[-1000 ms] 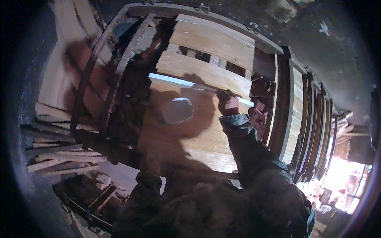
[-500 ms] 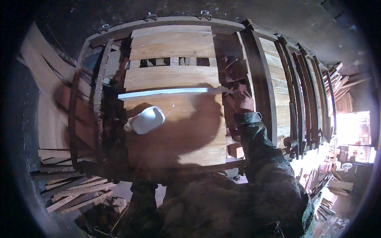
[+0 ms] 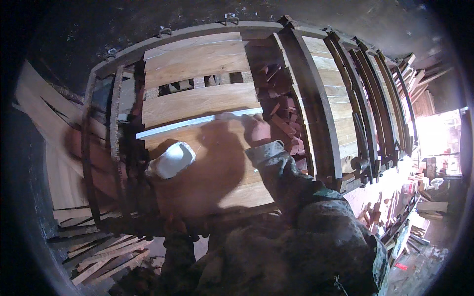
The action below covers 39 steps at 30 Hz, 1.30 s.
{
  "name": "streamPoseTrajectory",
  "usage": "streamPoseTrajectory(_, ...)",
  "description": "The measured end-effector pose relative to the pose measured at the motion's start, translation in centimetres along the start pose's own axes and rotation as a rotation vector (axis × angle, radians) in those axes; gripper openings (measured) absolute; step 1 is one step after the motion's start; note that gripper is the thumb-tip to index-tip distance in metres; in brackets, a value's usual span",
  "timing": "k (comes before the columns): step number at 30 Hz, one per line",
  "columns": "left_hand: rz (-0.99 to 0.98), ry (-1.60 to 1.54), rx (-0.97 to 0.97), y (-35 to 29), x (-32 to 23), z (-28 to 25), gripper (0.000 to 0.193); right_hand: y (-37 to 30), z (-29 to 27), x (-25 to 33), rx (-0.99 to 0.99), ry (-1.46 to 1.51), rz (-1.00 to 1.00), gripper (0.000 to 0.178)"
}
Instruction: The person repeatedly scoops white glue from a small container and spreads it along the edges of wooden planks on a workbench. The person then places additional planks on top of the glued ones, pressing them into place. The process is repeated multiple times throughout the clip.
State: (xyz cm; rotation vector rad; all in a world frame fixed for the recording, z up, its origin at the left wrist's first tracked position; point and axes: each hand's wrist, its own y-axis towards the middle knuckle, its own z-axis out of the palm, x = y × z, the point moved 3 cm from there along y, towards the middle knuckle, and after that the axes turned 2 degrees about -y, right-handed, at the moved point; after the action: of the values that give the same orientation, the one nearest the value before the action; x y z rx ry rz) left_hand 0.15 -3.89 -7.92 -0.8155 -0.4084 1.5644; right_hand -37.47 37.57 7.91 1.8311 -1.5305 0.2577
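Note:
My right hand [image 3: 258, 130] is closed at the right end of a narrow white-coated board edge [image 3: 197, 121]. A small, flat, tan tool [image 3: 228, 116] reaches left from its fingers onto that edge; blur hides its exact kind. Just below the edge, a white scoop-shaped tub [image 3: 174, 159] sits tilted on the pale wooden boards [image 3: 197, 101], its inside white. My left hand [image 3: 174, 224] is low by the near side of the frame, deep in shadow, and its fingers cannot be made out.
A dark metal frame [image 3: 316, 89] encloses the boards, with more clamped panels [image 3: 338, 93] to the right. Reddish wood offcuts [image 3: 284, 123] fill the gap beside my right hand. Loose strips [image 3: 111, 251] lie at lower left, and large curved sheets [image 3: 59, 163] lean at far left.
My right hand and the flat tool have moved left along the white edge, from beyond the board's right end onto it. The whole view has turned and shifted slightly.

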Motion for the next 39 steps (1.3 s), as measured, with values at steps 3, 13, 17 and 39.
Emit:
streamPoseTrajectory(3,-0.005,0.068,-0.061,0.2,-0.6,-1.7,0.036,1.0,-4.2,-3.3,0.125,-0.335,0.04,0.014)
streamPoseTrajectory(13,0.108,0.632,-0.276,1.4,-0.5,-5.4,0.037,0.2,-8.7,-3.3,-0.059,-0.401,-0.078,0.016)
streamPoseTrajectory(17,0.169,0.981,-0.363,1.9,-0.5,-5.6,0.037,-0.6,-2.7,2.3,-0.024,-0.319,-0.031,0.014)
streamPoseTrajectory(39,0.327,1.57,-0.365,1.1,3.8,-5.9,0.04,7.1,26.2,23.0,0.467,0.535,0.131,0.019)
